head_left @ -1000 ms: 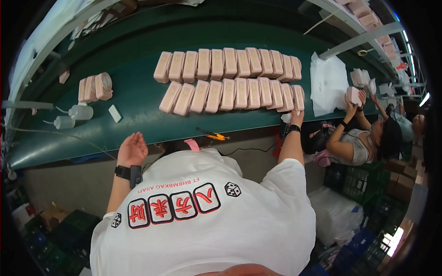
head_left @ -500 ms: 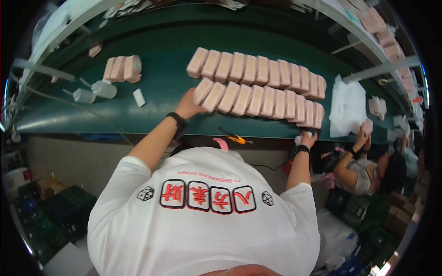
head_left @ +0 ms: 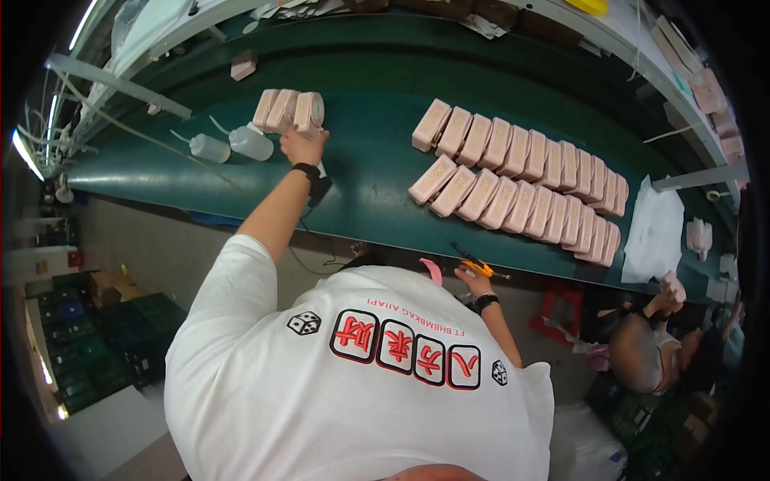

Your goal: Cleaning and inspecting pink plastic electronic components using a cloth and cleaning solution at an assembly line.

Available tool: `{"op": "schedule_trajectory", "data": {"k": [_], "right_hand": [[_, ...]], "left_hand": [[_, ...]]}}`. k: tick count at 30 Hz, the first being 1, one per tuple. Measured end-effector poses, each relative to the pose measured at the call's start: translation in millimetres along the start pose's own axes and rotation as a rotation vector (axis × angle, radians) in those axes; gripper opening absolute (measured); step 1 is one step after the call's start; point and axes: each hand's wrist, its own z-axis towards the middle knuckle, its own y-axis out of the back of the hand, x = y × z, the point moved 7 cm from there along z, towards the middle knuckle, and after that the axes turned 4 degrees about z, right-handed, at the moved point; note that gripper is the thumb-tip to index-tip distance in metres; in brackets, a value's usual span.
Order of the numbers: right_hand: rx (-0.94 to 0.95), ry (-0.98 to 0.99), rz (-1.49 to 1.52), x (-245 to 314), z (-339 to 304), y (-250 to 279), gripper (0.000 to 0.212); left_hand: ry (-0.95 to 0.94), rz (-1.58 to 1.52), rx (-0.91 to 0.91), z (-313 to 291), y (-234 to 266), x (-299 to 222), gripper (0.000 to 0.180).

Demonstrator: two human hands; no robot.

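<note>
At the far left of the table, my left hand (head_left: pixel 303 146) has its fingers around the near end of a pale pink box (head_left: pixel 308 111). This box is the rightmost of a small group, and a round grey piece shows on its side. My fingertips are partly hidden against it. My right hand (head_left: pixel 475 281) is low at the table's front edge, its fingers loosely apart, just beneath an orange-and-black handled tool (head_left: pixel 475 263). I see nothing held in that hand. Two slanted rows of similar pink boxes (head_left: pixel 501 203) stand on the green table (head_left: pixel 365 188), right of centre.
Two squeeze bottles (head_left: pixel 252 144) with thin spouts stand left of my left hand. A dark object (head_left: pixel 319 191) with a cable is below my wrist. White sheeting (head_left: pixel 654 232) lies at the right, near a co-worker's hands (head_left: pixel 659 303). Metal shelf posts (head_left: pixel 120 84) frame the table.
My left hand has left the left end of the near row and reached the small group of boxes. My right hand has come from the row's right end to beside the orange-handled tool. The view has shifted left.
</note>
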Motion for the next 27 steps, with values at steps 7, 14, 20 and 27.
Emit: {"op": "schedule_trajectory", "data": {"k": [7, 14, 20, 27], "right_hand": [[-0.33, -0.088, 0.288, -14, -6, -38, 0.034], [-1.082, 0.4, 0.194, 92, -117, -30, 0.032], [-0.653, 0.64, 0.324, 262, -148, -55, 0.025], [0.233, 0.776, -0.612, 413, -152, -261, 0.048]], "left_hand": [[-0.089, -0.058, 0.361, 97, -42, -2, 0.084], [-0.096, -0.179, 0.54, 167, -114, 76, 0.072], [0.473, -1.229, 1.155, 82, -16, 89, 0.055], [0.569, -1.553, 1.041, 17, 132, 176, 0.051]]}}
